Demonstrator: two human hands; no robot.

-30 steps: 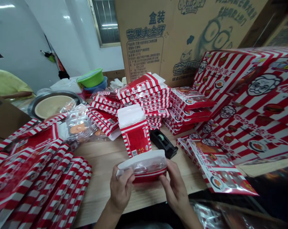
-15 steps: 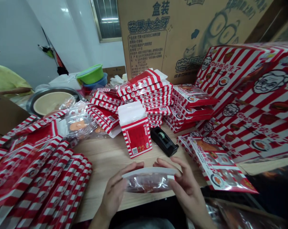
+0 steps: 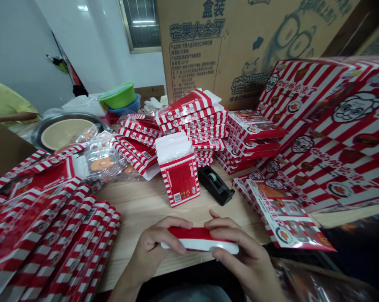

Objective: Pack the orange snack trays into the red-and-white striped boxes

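Note:
A red and white striped box (image 3: 202, 240) is held edge-on at the table's near edge, its white-edged end facing me. My left hand (image 3: 159, 241) grips its left end, fingers along the top and side. At the right end, my right hand (image 3: 236, 247) has its fingers over the red top and its thumb at the white edge. Just beyond my hands a red box with a raised white flap (image 3: 179, 172) stands upright. Beside it sits a black tape dispenser (image 3: 216, 186).
Stacks of striped boxes lie at the left (image 3: 60, 235) and at the back (image 3: 192, 113). Taller striped cartons (image 3: 334, 138) stand at the right, near a flat windowed box (image 3: 286, 214). A large brown carton (image 3: 195, 63) rises behind. A person in a yellow top (image 3: 10, 102) is at far left.
The held box showed a clear plastic tray under a raised white flap; now a red panel with a white edge covers that end. My fingers have closed in on the box.

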